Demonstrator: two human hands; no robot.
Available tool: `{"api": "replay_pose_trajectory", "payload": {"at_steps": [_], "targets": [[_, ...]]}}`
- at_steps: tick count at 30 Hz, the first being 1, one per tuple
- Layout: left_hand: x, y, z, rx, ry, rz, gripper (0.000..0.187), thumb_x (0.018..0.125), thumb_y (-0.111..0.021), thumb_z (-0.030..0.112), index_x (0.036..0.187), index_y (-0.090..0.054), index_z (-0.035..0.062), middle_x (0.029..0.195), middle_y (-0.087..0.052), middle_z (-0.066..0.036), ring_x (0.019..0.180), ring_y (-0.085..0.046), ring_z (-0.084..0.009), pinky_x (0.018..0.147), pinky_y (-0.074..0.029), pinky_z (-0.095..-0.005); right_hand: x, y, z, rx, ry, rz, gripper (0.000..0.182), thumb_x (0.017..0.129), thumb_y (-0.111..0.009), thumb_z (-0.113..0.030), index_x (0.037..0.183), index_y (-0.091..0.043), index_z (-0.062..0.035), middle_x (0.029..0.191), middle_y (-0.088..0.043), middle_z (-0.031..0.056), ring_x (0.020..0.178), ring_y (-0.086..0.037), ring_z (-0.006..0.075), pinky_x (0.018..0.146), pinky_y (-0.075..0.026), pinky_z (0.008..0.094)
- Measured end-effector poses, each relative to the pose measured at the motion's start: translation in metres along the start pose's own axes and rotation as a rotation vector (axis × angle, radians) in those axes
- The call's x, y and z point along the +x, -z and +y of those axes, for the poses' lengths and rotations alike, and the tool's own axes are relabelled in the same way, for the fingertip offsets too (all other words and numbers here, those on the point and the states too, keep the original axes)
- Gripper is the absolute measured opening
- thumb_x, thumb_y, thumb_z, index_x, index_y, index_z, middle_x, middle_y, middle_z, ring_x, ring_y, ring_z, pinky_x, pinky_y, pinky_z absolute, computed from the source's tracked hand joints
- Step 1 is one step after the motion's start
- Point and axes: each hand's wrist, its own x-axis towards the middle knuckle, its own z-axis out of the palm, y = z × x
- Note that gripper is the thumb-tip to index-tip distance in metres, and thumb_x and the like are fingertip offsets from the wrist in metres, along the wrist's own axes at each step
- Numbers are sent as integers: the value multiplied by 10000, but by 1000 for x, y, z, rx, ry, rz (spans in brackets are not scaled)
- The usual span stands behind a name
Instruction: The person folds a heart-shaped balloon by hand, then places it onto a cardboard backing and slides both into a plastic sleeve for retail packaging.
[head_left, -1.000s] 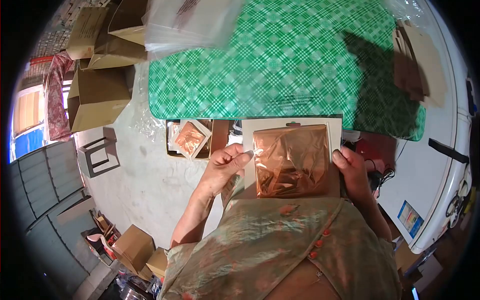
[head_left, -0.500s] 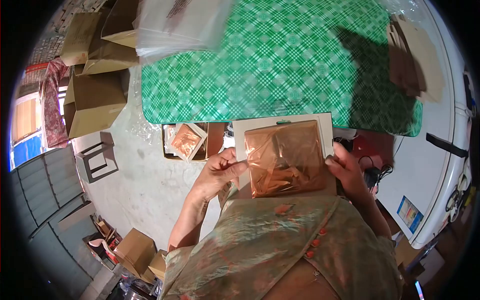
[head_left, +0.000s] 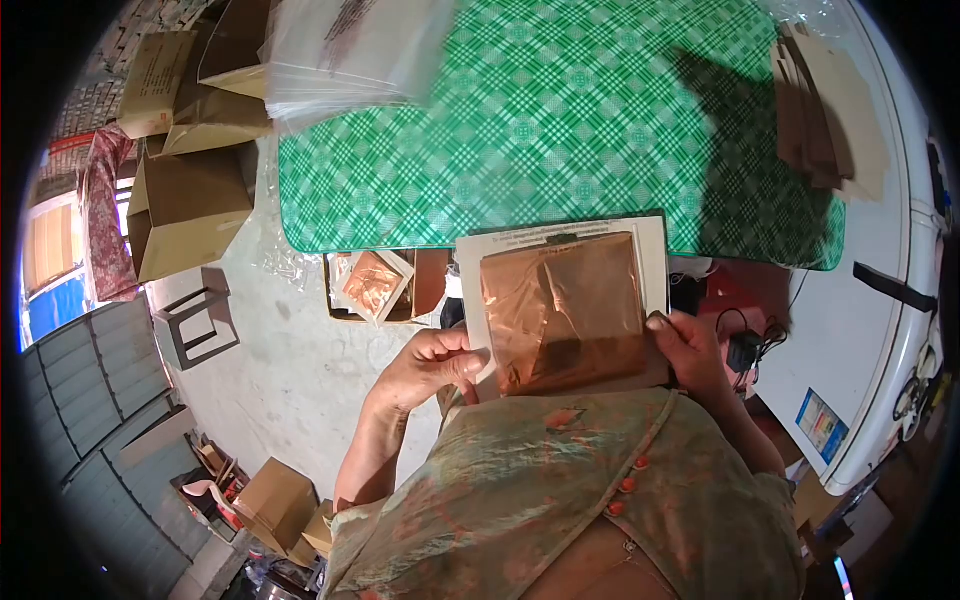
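In front of my body I see a flat white card [head_left: 650, 262] with a copper-coloured, shiny film packet [head_left: 565, 310] lying on it. Small print runs along the card's top edge. My left hand [head_left: 432, 366] pinches the card's left edge between thumb and fingers. On the opposite side, my right hand [head_left: 688, 345] grips the right edge, thumb on top and fingers partly hidden beneath. The card's top edge overlaps the front rim of the table with the green checked cloth [head_left: 540, 150].
An open box [head_left: 430, 285] below the table's edge holds more copper-coloured packets [head_left: 373, 284]. Clear plastic sleeves [head_left: 350, 60] lie at the table's back left, brown card sheets [head_left: 835, 115] at the right. Cartons [head_left: 195, 200] stand left, with a grey frame [head_left: 195, 320] on the floor.
The card has shifted slightly up and left and turned a little, showing its printed top edge. My right hand has slid lower along the card's right side. Both hands keep their hold.
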Motion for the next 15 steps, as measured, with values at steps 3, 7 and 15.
{"api": "replay_pose_trajectory", "payload": {"at_steps": [3, 7, 15], "targets": [[4, -13, 6, 17, -63, 83, 361, 1023, -716, 123, 1366, -647, 30, 1070, -700, 10, 900, -637, -80, 714, -589, -264, 5, 0, 4, -42, -44, 8, 272, 1107, -590, -220, 954, -612, 4, 822, -453, -116, 786, -373, 10, 668, -341, 228], [7, -8, -2, -158, -192, -27, 386, 1033, -693, 96, 1405, -604, 45, 1153, -686, 23, 969, -627, -61, 723, -586, -263, 11, 0, 0, -14, 90, 46, 176, 1096, -586, -192, 1060, -616, -23, 855, -461, -95, 811, -391, 14, 689, -356, 233], [18, -14, 2, -12, -169, 118, 241, 1037, -687, 88, 1272, -652, 42, 1036, -697, 29, 879, -630, -56, 711, -563, -244, 16, 5, -11, 63, 123, -3, 239, 1105, -508, -183, 1225, -611, -3, 999, -615, -20, 948, -531, 31, 822, -440, 205]]}}
